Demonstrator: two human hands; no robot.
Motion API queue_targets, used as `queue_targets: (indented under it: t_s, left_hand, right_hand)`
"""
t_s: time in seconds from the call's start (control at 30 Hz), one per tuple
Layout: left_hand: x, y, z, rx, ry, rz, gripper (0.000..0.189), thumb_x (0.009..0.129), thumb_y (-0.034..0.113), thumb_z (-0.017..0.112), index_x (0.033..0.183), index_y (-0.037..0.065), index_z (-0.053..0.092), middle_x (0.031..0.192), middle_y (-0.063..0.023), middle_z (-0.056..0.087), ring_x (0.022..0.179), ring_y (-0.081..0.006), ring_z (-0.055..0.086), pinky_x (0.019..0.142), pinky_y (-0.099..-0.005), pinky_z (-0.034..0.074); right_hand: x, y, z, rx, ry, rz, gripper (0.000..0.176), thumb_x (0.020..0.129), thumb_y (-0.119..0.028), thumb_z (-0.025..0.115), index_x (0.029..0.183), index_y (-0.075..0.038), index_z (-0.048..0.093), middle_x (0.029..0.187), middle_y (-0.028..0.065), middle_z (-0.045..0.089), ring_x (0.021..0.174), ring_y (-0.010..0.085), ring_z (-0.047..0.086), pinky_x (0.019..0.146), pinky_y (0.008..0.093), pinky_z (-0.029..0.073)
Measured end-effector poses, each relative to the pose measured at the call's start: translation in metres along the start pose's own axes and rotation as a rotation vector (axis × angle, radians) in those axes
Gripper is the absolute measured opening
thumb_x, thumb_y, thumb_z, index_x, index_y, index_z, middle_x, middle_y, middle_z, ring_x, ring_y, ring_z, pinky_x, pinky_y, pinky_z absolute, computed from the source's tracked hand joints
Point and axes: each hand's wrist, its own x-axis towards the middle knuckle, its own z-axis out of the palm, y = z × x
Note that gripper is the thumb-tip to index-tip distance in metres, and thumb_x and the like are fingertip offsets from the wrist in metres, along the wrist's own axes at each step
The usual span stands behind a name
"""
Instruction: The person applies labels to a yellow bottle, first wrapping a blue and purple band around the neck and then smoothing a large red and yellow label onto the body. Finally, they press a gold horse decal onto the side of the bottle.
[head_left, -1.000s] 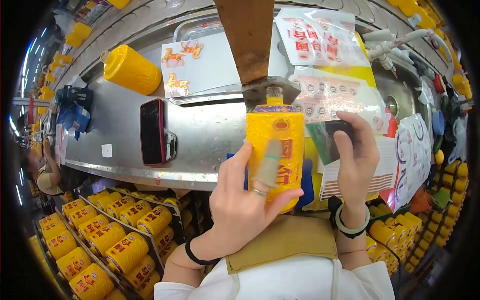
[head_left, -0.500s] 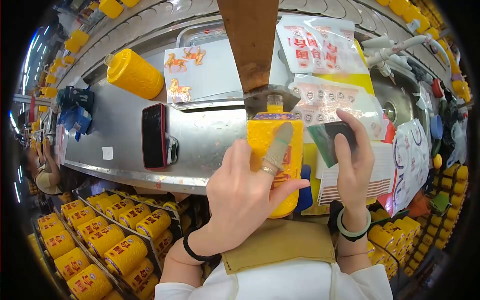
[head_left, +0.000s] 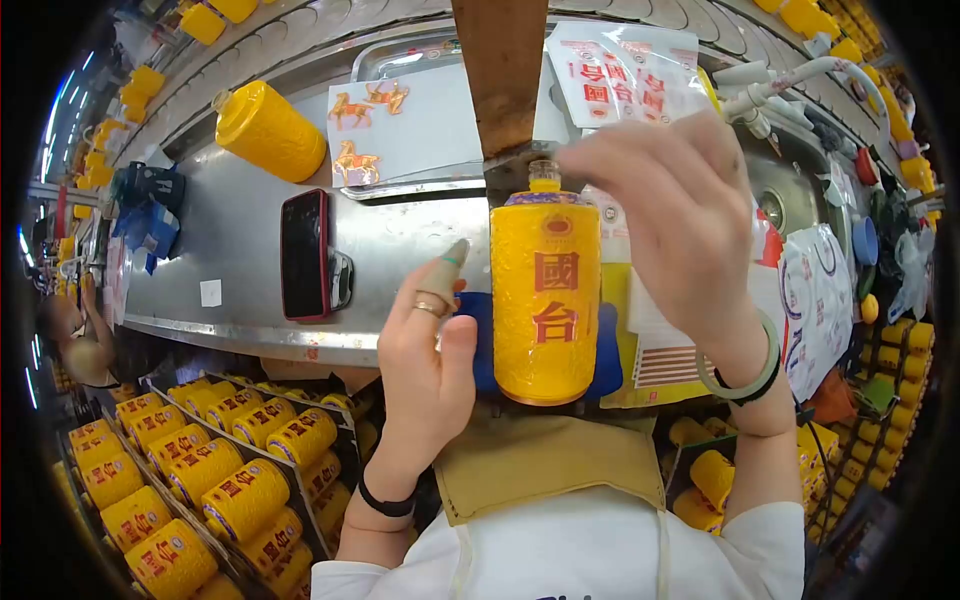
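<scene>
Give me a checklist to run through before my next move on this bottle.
1. Bottle upright, neck under the bracket: ok.
2. Red characters on the bottle's front, straight and facing the camera: ok.
3. Left hand off the bottle: ok; it is open beside it, with a gap showing.
4. Right hand empty: cannot tell; it is raised by the bottle's top and blurred.
5. Phone out of the hands' way: ok; it lies flat on the counter, to the left of the left hand.
</scene>
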Motion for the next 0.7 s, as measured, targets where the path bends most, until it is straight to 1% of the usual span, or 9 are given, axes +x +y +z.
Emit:
queue_targets:
  t_s: [0.07,0.23,0.33,0.47,0.53,0.57,0.63,0.67,0.7]
  left_hand:
    - [-0.003,-0.005,-0.005,-0.076,0.036,-0.024,0.073,0.109,0.054,0.036,0.141,-0.009,0.054,0.128,-0.0242,0.062,0.109,-0.0309,0.067,0.092,-0.0390,0.054]
    - [-0.008,-0.007,-0.010,-0.101,0.035,-0.041,0.082,0.108,0.062,0.030,0.145,-0.008,0.052,0.132,-0.0235,0.061,0.114,-0.0300,0.066,0.096,-0.0410,0.054]
    - [-0.010,-0.004,-0.005,-0.168,0.008,-0.059,0.085,0.107,0.065,0.028,0.147,-0.007,0.051,0.135,-0.0230,0.061,0.118,-0.0305,0.064,0.099,-0.0405,0.052]
    - [-0.018,0.001,-0.004,-0.165,-0.030,-0.051,0.090,0.105,0.069,0.025,0.150,-0.006,0.048,0.137,-0.0225,0.061,0.120,-0.0312,0.063,0.099,-0.0410,0.052]
    - [-0.024,-0.004,0.000,-0.212,-0.056,-0.057,0.095,0.101,0.074,0.030,0.151,-0.006,0.046,0.140,-0.0223,0.058,0.123,-0.0313,0.061,0.099,-0.0414,0.052]
    - [-0.027,-0.007,0.002,-0.260,-0.076,-0.068,0.101,0.098,0.079,0.035,0.152,-0.006,0.043,0.143,-0.0221,0.055,0.125,-0.0313,0.059,0.100,-0.0417,0.051]
    - [-0.035,-0.008,0.011,-0.215,-0.089,-0.006,0.106,0.093,0.081,0.045,0.153,-0.005,0.042,0.146,-0.0212,0.050,0.129,-0.0312,0.056,0.103,-0.0429,0.049]
    - [-0.039,-0.008,0.014,-0.168,-0.092,0.060,0.112,0.087,0.084,0.054,0.153,-0.005,0.041,0.150,-0.0202,0.046,0.133,-0.0310,0.052,0.106,-0.0441,0.047]
    - [-0.039,-0.009,0.016,-0.078,-0.118,0.185,0.119,0.073,0.076,0.078,0.153,-0.004,0.041,0.154,-0.0202,0.039,0.136,-0.0336,0.048,0.110,-0.0466,0.043]
  right_hand:
    - [-0.020,-0.019,0.002,0.079,-0.063,-0.083,0.027,0.079,-0.010,0.073,0.106,-0.011,0.074,0.100,0.0035,0.071,0.082,0.0220,0.059,0.075,0.0315,0.049]
    - [-0.044,-0.066,-0.014,0.514,-0.282,-0.177,0.024,0.078,-0.017,0.071,0.102,-0.013,0.071,0.092,0.0002,0.064,0.080,0.0195,0.058,0.079,0.0344,0.048]
    - [-0.029,-0.027,0.009,0.194,-0.041,0.066,0.032,0.072,-0.014,0.077,0.102,-0.010,0.068,0.090,0.0008,0.066,0.080,0.0225,0.059,0.071,0.0387,0.045]
    - [-0.034,-0.024,-0.005,-0.098,0.040,-0.148,0.025,0.073,-0.018,0.074,0.098,-0.016,0.070,0.093,-0.0023,0.067,0.081,0.0175,0.060,0.075,0.0376,0.047]
    - [-0.060,-0.045,-0.007,0.335,-0.101,-0.101,0.029,0.071,-0.015,0.076,0.100,-0.018,0.078,0.108,-0.0004,0.075,0.080,0.0170,0.059,0.070,0.0305,0.045]
    - [-0.067,-0.070,-0.022,0.499,-0.136,-0.241,0.025,0.074,-0.012,0.075,0.098,-0.017,0.078,0.105,0.0002,0.075,0.079,0.0143,0.060,0.065,0.0276,0.046]
    - [-0.077,-0.061,-0.028,0.472,-0.142,-0.054,0.032,0.082,-0.002,0.073,0.113,-0.010,0.074,0.104,0.0039,0.074,0.083,0.0141,0.064,0.068,0.0274,0.052]
    - [-0.077,-0.057,-0.025,0.505,-0.026,0.291,0.032,0.086,0.000,0.071,0.117,-0.007,0.070,0.105,0.0061,0.073,0.083,0.0156,0.067,0.070,0.0286,0.054]
    - [-0.075,-0.050,-0.020,0.527,0.097,0.630,0.032,0.090,0.001,0.070,0.122,-0.004,0.066,0.106,0.0083,0.071,0.082,0.0171,0.069,0.072,0.0297,0.056]
